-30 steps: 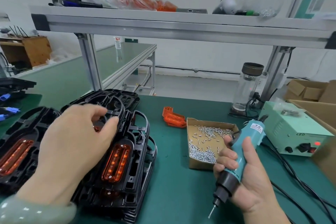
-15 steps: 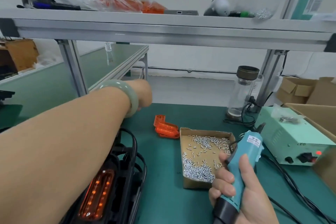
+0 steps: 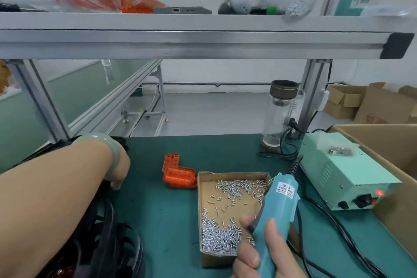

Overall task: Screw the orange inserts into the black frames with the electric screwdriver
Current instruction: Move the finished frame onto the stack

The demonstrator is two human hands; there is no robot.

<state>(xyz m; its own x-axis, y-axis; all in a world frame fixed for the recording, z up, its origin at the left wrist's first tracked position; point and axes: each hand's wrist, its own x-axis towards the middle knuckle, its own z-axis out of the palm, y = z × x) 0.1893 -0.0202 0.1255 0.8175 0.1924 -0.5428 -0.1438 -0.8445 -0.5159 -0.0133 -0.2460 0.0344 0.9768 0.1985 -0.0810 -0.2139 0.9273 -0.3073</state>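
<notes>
A stack of black frames (image 3: 112, 239) lies at the lower left, mostly hidden under my left forearm. My left hand (image 3: 118, 166), with a pale green bangle on the wrist, reaches over the stack's far edge with its fingers pointing down. What the fingers touch is hidden. Two loose orange inserts (image 3: 178, 174) lie on the green mat just right of that hand. My right hand (image 3: 266, 255) grips the teal electric screwdriver (image 3: 282, 201) at the lower right, and its bit is out of frame.
A cardboard tray (image 3: 216, 260) of several small silver screws sits between the inserts and the screwdriver. Behind it stand a pale green power supply (image 3: 338, 176) with cables, a glass bottle (image 3: 279, 115) and a large cardboard box (image 3: 388, 144). An aluminium shelf beam (image 3: 203, 45) runs overhead.
My view has lifted and turned right. My left arm has swung from on top of the frames to their far edge. The screwdriver stays in my right hand.
</notes>
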